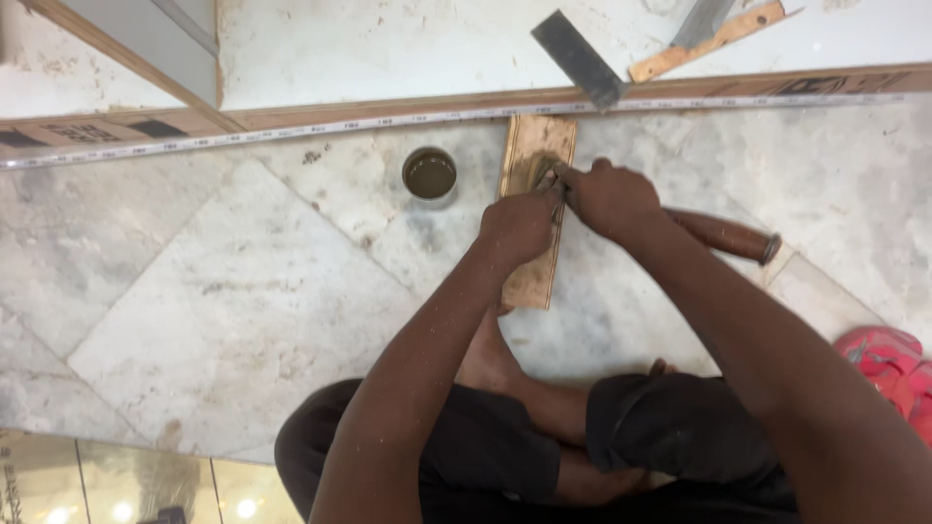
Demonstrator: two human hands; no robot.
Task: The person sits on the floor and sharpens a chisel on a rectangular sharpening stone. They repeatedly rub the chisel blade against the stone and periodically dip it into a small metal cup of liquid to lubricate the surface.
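A long wooden block lies on the marble floor in front of me, pointing away. My left hand and my right hand meet over its far half, fingers closed on a small dark metal tool tip pressed onto the block. A brown wooden handle with a metal end ring sticks out to the right from under my right wrist; it looks like the same tool's handle. My bare foot rests against the block's near end.
A small round tin of dark liquid stands left of the block. A wooden strip with a measuring tape runs across the floor. Beyond it lie a try square and a saw. A pink sandal sits at right.
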